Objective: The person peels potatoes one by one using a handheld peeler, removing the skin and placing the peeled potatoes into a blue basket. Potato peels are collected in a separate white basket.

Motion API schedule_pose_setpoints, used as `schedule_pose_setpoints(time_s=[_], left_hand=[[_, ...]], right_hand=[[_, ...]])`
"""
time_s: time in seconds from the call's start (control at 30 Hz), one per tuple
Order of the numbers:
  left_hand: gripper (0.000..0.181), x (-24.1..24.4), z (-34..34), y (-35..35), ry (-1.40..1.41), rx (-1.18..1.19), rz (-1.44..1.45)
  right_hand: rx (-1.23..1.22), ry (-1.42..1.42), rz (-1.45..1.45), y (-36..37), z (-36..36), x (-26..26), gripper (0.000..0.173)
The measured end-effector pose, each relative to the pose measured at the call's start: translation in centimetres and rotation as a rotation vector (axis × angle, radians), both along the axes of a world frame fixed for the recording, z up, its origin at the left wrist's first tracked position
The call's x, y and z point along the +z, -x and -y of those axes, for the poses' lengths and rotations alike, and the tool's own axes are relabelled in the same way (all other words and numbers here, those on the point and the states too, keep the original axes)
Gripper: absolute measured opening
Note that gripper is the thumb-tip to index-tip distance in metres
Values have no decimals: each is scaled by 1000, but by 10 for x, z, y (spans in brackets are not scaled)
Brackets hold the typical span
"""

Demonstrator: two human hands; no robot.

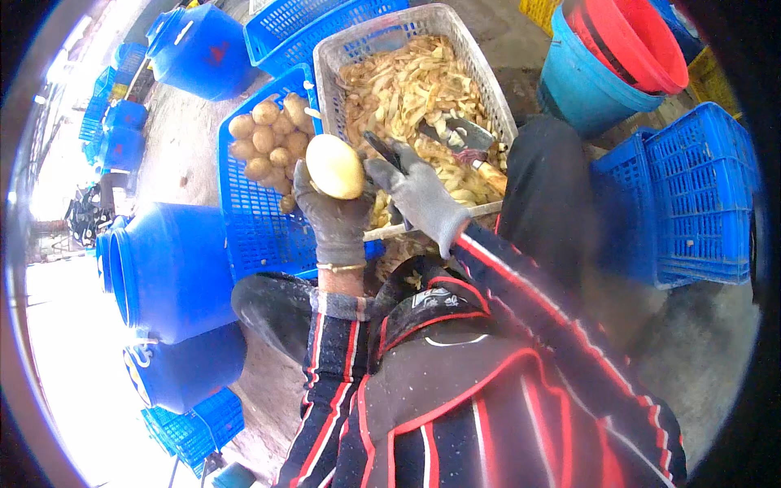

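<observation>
A peeled potato point(335, 166) rests in my gloved left hand point(340, 213), whose fingers curl round its lower side. Just right of it, my right hand point(418, 189) in a grey glove grips a dark-handled tool, likely a peeler point(383, 150); its working end is hard to make out. Beyond both hands stands a whitish plastic crate point(491, 91) filled with potato peelings point(409, 91). On the peelings lies a wide metal blade point(470, 134) with a wooden handle point(490, 175). Unpeeled potatoes point(263, 139) lie in a blue crate point(244, 210) at the left.
Blue plastic barrels point(177, 268) stand at the left, another blue barrel point(198, 52) at the upper left. At the right are a light-blue bucket point(589, 85) with a red bucket point(640, 43) in it, and stacked blue crates point(698, 195). My bent knees flank the crates.
</observation>
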State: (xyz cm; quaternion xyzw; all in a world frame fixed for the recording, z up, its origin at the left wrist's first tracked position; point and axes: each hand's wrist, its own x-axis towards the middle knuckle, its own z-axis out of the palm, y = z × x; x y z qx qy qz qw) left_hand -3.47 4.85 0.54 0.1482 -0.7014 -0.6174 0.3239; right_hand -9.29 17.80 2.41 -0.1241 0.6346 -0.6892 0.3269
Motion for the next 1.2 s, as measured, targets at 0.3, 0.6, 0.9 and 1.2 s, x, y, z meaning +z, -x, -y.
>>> schedule_pose_setpoints(time_s=[0.3, 0.6, 0.9, 1.2], left_hand=[[51, 21, -13, -9, -663, -231, 119], [43, 38, -19, 0, -615, -134, -72], [38, 15, -28, -2, -481, -18, 14], [38, 2, -16, 2, -821, 55, 51]], right_hand=[[34, 181, -115, 1, -2, -7, 71], [242, -323, -591, 23, -4, 26, 84], [-45, -465, -468, -47, 0, 4, 77], [92, -404, -542, -72, -6, -32, 48]])
